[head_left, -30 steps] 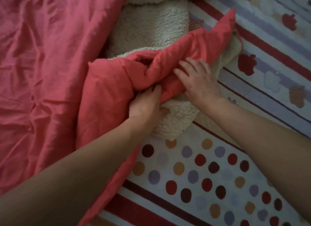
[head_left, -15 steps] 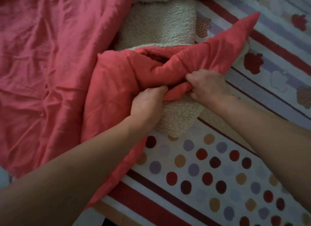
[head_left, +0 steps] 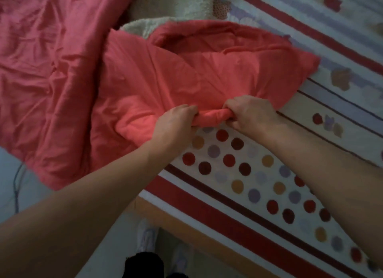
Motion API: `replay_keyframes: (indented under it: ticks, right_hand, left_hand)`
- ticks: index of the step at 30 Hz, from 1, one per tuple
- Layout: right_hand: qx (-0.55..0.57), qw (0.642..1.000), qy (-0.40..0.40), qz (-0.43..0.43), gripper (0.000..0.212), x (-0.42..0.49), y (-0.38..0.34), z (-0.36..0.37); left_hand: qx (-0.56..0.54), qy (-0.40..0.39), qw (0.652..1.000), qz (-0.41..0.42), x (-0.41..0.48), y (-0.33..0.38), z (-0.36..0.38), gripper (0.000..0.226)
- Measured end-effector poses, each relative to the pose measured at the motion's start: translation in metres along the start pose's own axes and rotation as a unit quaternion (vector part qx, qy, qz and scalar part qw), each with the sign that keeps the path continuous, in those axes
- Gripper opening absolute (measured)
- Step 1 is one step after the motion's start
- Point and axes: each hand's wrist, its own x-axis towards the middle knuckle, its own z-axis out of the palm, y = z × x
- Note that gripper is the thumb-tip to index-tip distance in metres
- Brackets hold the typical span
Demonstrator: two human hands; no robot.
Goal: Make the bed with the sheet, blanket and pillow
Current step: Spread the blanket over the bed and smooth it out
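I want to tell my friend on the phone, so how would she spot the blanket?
Find the big sheet with stripes and dots. The blanket lies bunched across the upper left of the view, and the left hand and right hand grip its near edge. Unlike the sheet, it is plain coral red, with cream fleece underneath.

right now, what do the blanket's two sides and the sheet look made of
Blanket, pink side: smooth woven cloth with a slight sheen, likely polyester or satin-like; fine creases catch light. Its cream lining: nubby fleece, sherpa-like pile. Sheet: matte printed cloth, possibly cotton; flat, no shine.
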Motion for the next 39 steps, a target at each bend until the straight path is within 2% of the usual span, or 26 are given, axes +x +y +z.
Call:
replay_keyframes:
  ticks: [3,20,28,33,39]
  right_hand:
    - [0.008,1.0,-0.002,0.014,0.026,-0.042,-0.006,0.013]
    - [0.047,0.993,-0.016,0.104,0.029,-0.208,-0.085,0.041]
    - [0.052,0.991,-0.024,0.124,0.029,-0.274,-0.107,0.041]
    - [0.068,0.987,-0.039,0.137,0.031,-0.318,-0.118,0.041]
    - [0.092,0.986,-0.045,0.134,0.037,-0.355,-0.144,0.085]
  left_hand:
    - [0.017,-0.036,0.999,0.015,-0.032,0.014,0.012,0.012]
    - [0.004,-0.07,0.993,0.094,-0.18,0.044,0.04,0.017]
    - [-0.004,-0.069,0.993,0.095,-0.239,0.076,0.046,0.013]
    - [0.003,-0.1,0.99,0.1,-0.272,0.092,0.056,0.011]
    - [0.024,-0.134,0.985,0.106,-0.31,0.075,0.084,0.011]
